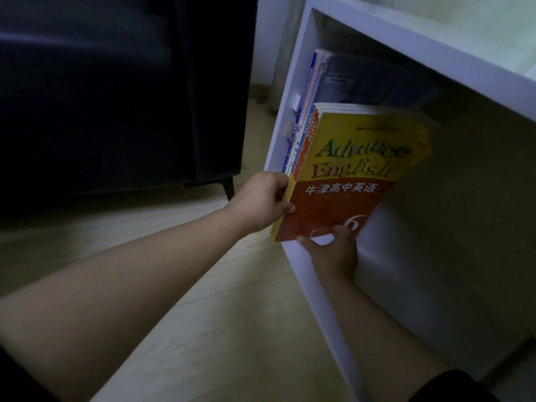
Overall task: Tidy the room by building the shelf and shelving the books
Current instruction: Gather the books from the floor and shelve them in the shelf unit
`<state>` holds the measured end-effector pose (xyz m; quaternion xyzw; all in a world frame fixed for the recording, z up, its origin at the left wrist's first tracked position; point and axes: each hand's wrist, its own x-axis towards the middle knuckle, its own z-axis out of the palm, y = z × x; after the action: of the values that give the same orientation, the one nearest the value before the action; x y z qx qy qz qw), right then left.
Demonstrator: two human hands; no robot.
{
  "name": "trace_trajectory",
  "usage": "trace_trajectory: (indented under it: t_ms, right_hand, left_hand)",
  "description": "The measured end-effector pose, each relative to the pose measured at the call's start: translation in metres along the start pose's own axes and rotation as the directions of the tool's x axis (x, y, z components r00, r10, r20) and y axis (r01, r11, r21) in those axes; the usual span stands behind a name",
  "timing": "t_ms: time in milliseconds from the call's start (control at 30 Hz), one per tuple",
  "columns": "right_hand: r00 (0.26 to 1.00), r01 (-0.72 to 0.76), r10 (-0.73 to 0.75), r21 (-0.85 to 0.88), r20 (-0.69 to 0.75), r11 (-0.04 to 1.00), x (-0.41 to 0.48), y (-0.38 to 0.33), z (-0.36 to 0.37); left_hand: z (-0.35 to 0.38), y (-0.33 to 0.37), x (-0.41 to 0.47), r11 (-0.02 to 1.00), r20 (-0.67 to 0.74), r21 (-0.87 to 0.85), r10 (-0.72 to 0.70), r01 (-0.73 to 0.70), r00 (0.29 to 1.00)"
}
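Note:
A white shelf (412,44) stands on the floor, its open compartment facing me. Several books (311,91) lean against its left wall, a grey-blue one (377,82) behind them. In front of these is a stack of books topped by a yellow and red English textbook (356,175), half inside the compartment. My left hand (261,201) grips the stack's spine edge at the left, fingers curled round it. My right hand (333,250) holds the lower corner from below, thumb on the cover.
A dark sofa (116,91) with a black leg (229,187) stands to the left of the shelf. Pale wooden floor (217,314) lies under my arms. The right part of the compartment (464,227) holds no books.

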<state>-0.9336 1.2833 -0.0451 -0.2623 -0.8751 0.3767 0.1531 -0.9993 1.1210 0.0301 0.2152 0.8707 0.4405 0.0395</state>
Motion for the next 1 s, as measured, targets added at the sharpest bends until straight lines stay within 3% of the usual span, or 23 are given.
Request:
trace_trajectory:
  t_ms: [233, 567, 1000]
  right_hand:
    - [0.999, -0.007, -0.001, -0.222, -0.035, 0.975, 0.012, 0.004, 0.000]
    - [1.000, -0.002, -0.004, -0.303, -0.022, 0.953, 0.036, 0.014, 0.004]
    - [0.991, 0.088, -0.025, -0.484, 0.135, 0.871, 0.063, 0.008, -0.003]
  left_hand:
    - [0.005, 0.006, 0.006, 0.996, -0.009, 0.053, 0.075, -0.074, 0.997]
    - [0.017, 0.002, 0.030, 0.999, -0.035, -0.039, 0.028, -0.029, 0.999]
    - [0.020, -0.003, 0.041, 0.997, -0.104, -0.082, 0.005, -0.014, 0.995]
